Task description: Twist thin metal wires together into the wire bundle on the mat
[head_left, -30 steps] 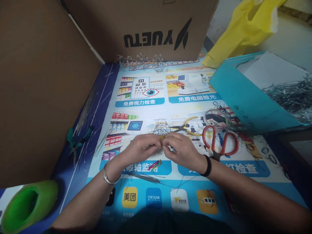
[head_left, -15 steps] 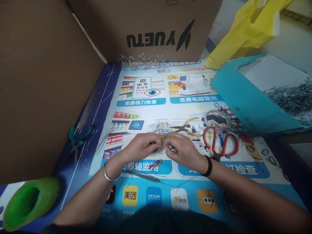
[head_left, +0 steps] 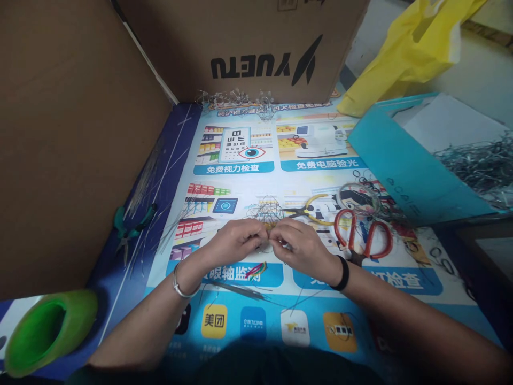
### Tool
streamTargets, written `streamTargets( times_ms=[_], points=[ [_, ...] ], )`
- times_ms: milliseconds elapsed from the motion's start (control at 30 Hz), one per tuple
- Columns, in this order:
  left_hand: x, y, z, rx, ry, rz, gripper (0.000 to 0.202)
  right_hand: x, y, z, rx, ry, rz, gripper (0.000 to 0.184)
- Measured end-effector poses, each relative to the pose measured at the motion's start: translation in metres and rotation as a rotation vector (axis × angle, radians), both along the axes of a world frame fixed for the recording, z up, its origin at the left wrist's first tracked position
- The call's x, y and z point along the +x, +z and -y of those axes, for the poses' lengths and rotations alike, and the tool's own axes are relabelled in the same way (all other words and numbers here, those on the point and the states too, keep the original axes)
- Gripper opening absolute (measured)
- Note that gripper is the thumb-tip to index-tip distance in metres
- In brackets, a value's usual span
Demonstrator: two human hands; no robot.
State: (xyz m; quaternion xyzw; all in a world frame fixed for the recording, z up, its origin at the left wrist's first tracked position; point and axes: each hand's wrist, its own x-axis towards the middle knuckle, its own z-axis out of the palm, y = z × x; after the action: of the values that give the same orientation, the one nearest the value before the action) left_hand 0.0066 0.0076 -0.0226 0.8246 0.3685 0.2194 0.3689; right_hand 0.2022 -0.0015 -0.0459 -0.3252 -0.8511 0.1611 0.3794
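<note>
My left hand and my right hand meet at the middle of the printed mat, fingers pinched together on a small tangle of thin wire with a yellowish bit between the fingertips. The wire bundle sticks out just beyond my fingers. A silver bangle circles my left wrist and a black band my right wrist. A few coloured strands lie on the mat just under my left hand.
Red-handled scissors and yellow-handled pliers lie right of my hands. Green pliers and long wires lie at left by a cardboard wall. A cardboard box, a blue box of metal shreds, a yellow bag and a green cup surround the mat.
Both hands stay pinched on the wire in the same spot; only the fingers shift slightly. The view has drifted a little.
</note>
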Motion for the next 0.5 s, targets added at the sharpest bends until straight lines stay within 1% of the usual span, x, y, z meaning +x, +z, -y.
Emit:
streamTargets(
  times_ms=[133, 267, 500],
  points=[
    [0.0008, 0.0007, 0.0001, -0.047, 0.025, 0.039, 0.012, -0.0020, -0.0018, 0.0008, -0.007, -0.016, -0.008, 0.015],
    [0.0002, 0.0010, 0.0000, -0.091, 0.040, 0.030, 0.009, -0.0021, -0.0021, 0.0012, -0.022, -0.008, -0.017, 0.015],
    [-0.0008, 0.0008, -0.0008, -0.119, 0.039, 0.045, 0.009, -0.0025, -0.0008, 0.0024, -0.019, -0.002, -0.021, 0.015]
  ],
)
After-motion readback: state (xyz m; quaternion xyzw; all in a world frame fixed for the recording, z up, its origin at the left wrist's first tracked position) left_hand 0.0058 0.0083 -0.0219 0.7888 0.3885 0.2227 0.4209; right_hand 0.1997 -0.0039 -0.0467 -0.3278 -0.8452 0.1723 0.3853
